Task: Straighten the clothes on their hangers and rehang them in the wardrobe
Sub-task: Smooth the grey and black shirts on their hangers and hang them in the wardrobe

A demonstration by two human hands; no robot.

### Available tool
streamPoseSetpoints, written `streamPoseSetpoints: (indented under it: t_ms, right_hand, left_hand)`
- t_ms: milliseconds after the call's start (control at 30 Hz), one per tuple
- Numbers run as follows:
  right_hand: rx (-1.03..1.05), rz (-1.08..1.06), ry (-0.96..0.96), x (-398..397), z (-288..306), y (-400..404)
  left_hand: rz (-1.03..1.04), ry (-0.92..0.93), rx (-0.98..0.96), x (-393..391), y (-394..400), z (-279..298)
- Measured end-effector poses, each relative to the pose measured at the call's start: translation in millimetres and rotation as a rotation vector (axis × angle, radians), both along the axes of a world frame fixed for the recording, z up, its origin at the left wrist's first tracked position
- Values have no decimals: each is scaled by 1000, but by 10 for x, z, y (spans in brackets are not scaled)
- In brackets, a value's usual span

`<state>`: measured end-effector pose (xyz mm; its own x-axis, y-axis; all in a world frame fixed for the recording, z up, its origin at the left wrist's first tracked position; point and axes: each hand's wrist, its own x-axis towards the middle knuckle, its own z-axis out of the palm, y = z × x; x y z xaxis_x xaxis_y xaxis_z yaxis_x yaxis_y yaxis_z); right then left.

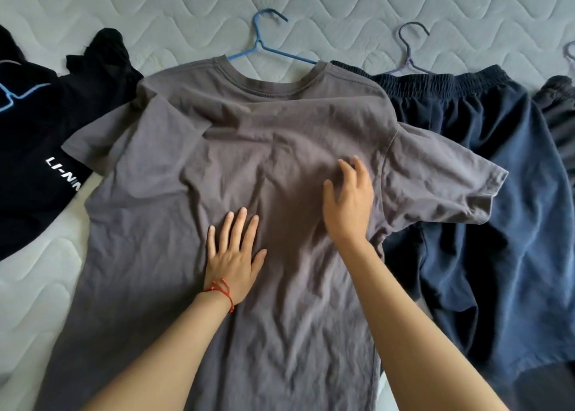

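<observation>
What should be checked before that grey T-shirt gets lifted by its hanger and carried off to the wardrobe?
1. Hanger inside shirt: ok. The blue hanger runs into the collar of the grey T-shirt.
2. Fabric smooth: not ok, creases remain across the chest and hem.
3. Sleeves flat: not ok, the sleeve on the left is folded over.
4. Hands free: ok. The left hand lies flat on the shirt; the right hand has relaxed fingers.
5. Clear of neighbours: not ok, the other sleeve overlaps the navy trousers.
6. Wardrobe space: cannot tell, not in view.
</observation>
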<state>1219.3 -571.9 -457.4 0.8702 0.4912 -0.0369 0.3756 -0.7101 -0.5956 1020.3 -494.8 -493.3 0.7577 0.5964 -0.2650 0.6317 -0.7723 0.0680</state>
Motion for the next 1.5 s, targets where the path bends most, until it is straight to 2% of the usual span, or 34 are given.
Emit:
streamPoseSetpoints:
  t_ms: [133,267,367,467,533,633,733,800,933,1000,1100,1133,1200,1267,1300,1367,1500]
  right_hand:
    - [78,-226,-68,290,120,-459]
    - [-41,-453,-175,587,193,-1170]
    - [-67,-599,3,682,243,-1493]
    - [138,-688,318,724,279,-1565]
    - [183,-673,424,761,270,-1541]
    - [133,-586,411,802,250,-1470]
    - [55,-501,245,816,284,-1443]
    - [81,-463,139,809,367,-1456]
    - [163,-570,172,801,536,-1506]
    - [71,-647,193,800,526,-1570]
    - [-269,-684,368,695,548,-1632]
    - [-401,-675,379,618,563,-1611]
    - [-528,-585,190,420,576,-1484]
    - [-419,-351,-57,181,546,-1229]
    - [-352,-194,-119,56,516,-1061]
    - [-275,56,-140,-184,420,-707]
    - [-189,258,-24,-577,233,3]
  left_hand:
    - [8,-9,-7,-12,-1,-15]
    - [15,3,-10,-16,0,-21]
    - [16,4,-17,-11,-2,-11]
    - [22,24,-30,-10,-3,3]
    - [35,43,-51,2,-4,18]
    - [47,60,-71,9,-5,33]
    - [39,64,-72,18,-1,45]
    - [33,63,-65,23,-4,45]
    - [31,50,-70,30,-13,58]
    - [35,61,-82,32,-12,75]
    - [47,79,-110,34,-10,97]
    - [46,79,-111,36,-6,104]
    - [34,79,-105,39,-5,123]
    - [17,62,-107,40,-13,145]
    - [16,48,-117,41,-15,159]
    - [15,31,-136,42,-3,189]
    - [-29,-22,-165,15,80,242]
